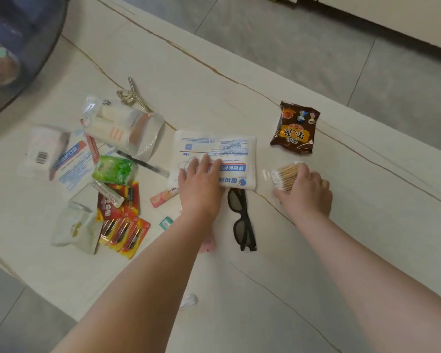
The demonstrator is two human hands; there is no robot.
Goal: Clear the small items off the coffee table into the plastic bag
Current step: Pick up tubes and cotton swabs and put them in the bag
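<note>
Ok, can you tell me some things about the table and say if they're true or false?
1. The right hand holds a pack of cotton swabs. True.
2. The left hand lifts the sunglasses. False: it rests on the white mask packet; the sunglasses lie untouched.
3. The brown snack packet lies apart from both hands. True.
4. The batteries lie right of the sunglasses. False: they lie left.

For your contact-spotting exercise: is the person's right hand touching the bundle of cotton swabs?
Touching. The head view shows the right hand curled over the bundle of cotton swabs, fingers wrapping its near end.
</note>
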